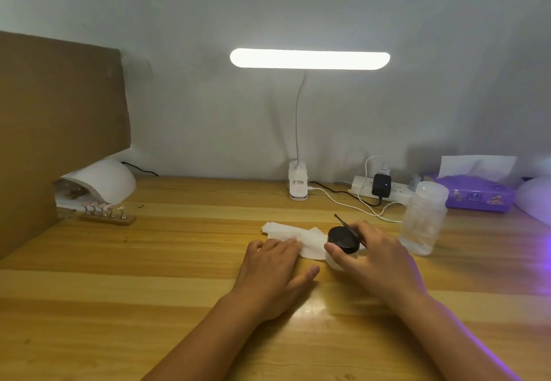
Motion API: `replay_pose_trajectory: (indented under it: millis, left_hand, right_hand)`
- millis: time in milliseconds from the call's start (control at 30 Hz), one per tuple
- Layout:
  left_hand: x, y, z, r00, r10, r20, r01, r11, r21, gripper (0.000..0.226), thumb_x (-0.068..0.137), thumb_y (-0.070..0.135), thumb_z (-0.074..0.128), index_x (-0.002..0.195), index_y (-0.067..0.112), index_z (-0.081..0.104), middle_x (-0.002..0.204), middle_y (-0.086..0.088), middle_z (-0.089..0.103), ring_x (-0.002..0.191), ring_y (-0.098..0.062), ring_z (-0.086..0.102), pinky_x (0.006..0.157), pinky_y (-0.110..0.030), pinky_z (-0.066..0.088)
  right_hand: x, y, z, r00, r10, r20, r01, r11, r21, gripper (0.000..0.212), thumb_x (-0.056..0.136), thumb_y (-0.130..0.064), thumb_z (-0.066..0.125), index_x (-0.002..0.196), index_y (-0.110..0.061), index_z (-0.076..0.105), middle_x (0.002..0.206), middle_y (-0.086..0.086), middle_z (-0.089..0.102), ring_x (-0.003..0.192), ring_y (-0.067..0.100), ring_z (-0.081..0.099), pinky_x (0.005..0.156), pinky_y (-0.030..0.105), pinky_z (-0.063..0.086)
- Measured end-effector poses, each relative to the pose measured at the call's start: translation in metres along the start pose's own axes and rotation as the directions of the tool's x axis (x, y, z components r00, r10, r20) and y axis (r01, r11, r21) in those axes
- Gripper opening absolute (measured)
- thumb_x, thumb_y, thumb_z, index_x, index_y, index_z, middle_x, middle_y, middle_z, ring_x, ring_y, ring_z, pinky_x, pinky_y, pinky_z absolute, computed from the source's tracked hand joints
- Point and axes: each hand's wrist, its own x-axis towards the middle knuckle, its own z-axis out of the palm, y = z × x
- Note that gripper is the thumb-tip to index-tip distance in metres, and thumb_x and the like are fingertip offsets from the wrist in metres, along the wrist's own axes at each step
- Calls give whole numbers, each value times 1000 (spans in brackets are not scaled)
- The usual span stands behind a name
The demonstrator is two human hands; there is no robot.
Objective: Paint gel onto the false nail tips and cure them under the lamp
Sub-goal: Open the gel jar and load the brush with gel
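A black-lidded white jar sits beside white tissue on the striped light-and-dark wooden table, with a purple tissue box at the right edge.

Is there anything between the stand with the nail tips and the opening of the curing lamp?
Nothing visible does. The nail tip stand sits just in front of the curing lamp, near its open mouth.

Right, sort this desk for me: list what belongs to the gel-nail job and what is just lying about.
For the job: gel jar, brush, nail tips on their stand, curing lamp, white wipe.

Lying about: desk lamp, power strip, tissue box, clear bottle, cardboard sheet.
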Motion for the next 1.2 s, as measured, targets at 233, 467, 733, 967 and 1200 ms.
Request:
replay_pose_trajectory:
  millis: [233,467,733,967,1200]
  left_hand:
    - [3,5,5,995,-102,17,101,992,76,73,94,70,15,151,27,29,158,4,26,143,-16,20,111,-40,11]
    - [2,3,8,992,-74,-100,72,997,-21,58,96,65,24,145,35,34,160,9,22,145,-11,17,115,-39,6]
    - [0,9,9,977,38,-208,-48,998,-43,46,96,57,35,135,34,46,145,16,44,137,-4,33,118,-34,-2]
    - [10,-17,-18,850,-268,-453,164,953,-255,30,88,42,59,116,32,57,114,14,58,111,-11,51,98,-30,26]
    - [-15,-133,-72,403,-824,-399,612,567,-552,51,77,35,77,118,17,51,127,-12,52,118,-33,47,99,-49,37]
  right_hand:
    - [-1,0,1,998,-12,-68,13,1000,16,36,77,-63,67,95,-35,55,89,-23,56,86,6,55,69,24,50]
    - [-1,-3,-3,972,18,-235,-3,998,62,31,76,-60,63,92,-39,47,87,-21,48,80,7,51,62,27,44]
    - [-5,-5,-2,995,36,-91,-33,999,30,36,78,-51,65,107,-32,55,102,-16,57,92,9,56,75,35,52]
    - [-5,-5,1,998,62,28,-61,998,-15,43,82,-51,65,118,-32,53,110,-13,63,101,15,61,84,39,53]
    - [-5,-1,0,998,56,43,-55,998,-10,47,84,-49,68,125,-31,52,119,-8,65,109,18,61,83,38,54]
